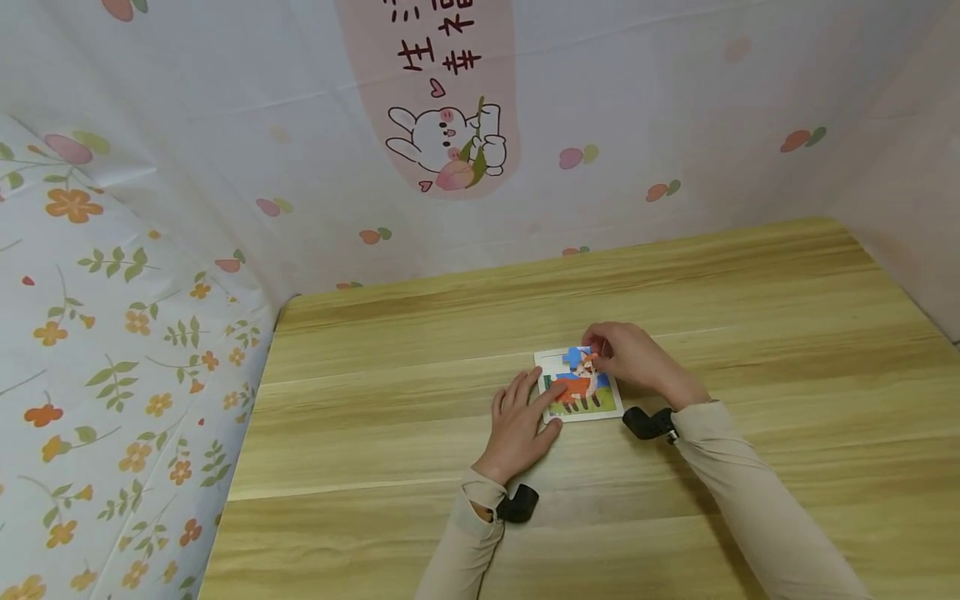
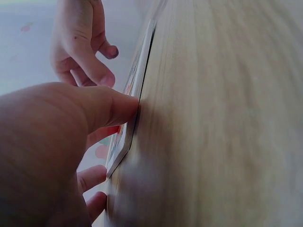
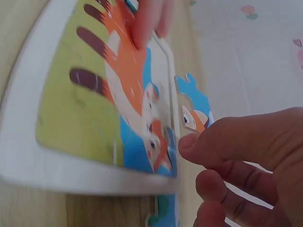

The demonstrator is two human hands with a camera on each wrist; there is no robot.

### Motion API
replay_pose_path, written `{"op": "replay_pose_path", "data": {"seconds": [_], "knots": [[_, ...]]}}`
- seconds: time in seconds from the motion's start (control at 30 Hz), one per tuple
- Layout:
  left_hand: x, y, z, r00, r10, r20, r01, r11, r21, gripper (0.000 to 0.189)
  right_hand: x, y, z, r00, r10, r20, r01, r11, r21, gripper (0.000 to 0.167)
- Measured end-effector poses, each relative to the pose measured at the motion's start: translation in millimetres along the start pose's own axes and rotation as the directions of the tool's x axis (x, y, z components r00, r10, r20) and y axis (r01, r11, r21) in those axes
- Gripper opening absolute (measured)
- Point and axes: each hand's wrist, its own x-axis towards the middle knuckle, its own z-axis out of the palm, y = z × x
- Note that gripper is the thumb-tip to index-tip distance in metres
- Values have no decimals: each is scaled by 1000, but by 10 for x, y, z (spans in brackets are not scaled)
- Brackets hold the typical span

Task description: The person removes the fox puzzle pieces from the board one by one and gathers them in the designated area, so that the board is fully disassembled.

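Observation:
A jigsaw puzzle (image 1: 581, 398) of an orange fox lies in a white frame (image 3: 102, 182) on the table. The right hand (image 1: 628, 357) pinches a blue puzzle piece (image 3: 198, 101) bearing a fox's ear and eye, tilted up at the frame's far side. Its thumb (image 3: 190, 142) shows against the piece; the fingertips behind are hidden. Spread over the frame's near left corner is the left hand (image 1: 519, 432), its index finger resting on the fox's body. The left thumb (image 2: 124, 108) touches the near edge, with other fingers beside the left edge.
Another blue and green puzzle piece (image 3: 165, 210) shows past the frame's right side in the right wrist view. The wooden table (image 1: 360, 450) meets a printed cloth wall (image 1: 300, 150) at the back. Floral cloth (image 1: 135, 392) hangs along the left.

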Motion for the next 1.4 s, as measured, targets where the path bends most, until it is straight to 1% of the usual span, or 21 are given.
{"op": "replay_pose_path", "data": {"seconds": [0.37,0.5,0.7,0.87,1.0,1.17,1.27,1.4], "knots": [[-7,-27,5,1000,-7,8,7,1000,-17,47,-101,222,-133,997,40,-72,-37,999,38,16],[-7,-25,3,1000,-4,9,5,1000,-23,47,-162,327,-188,994,57,-95,-53,998,36,16],[-5,-15,-3,1000,-8,12,9,1000,-24,47,-272,487,-270,988,59,-139,-57,998,17,17],[1,-18,4,1000,-14,13,14,1000,-20,47,-345,593,-317,984,65,-166,-61,998,25,18],[0,-15,-6,1000,-18,20,18,999,-28,47,-388,648,-336,985,79,-155,-73,996,42,19],[-1,-20,-5,1000,-9,21,10,999,-34,47,-435,684,-365,987,117,-112,-112,992,53,20],[0,-26,-3,1000,-7,27,8,1000,-26,47,-454,691,-371,986,136,-99,-131,990,60,20],[-2,-29,-2,999,-10,41,10,1000,-12,47,-466,702,-366,986,141,-90,-136,989,65,20]]}}
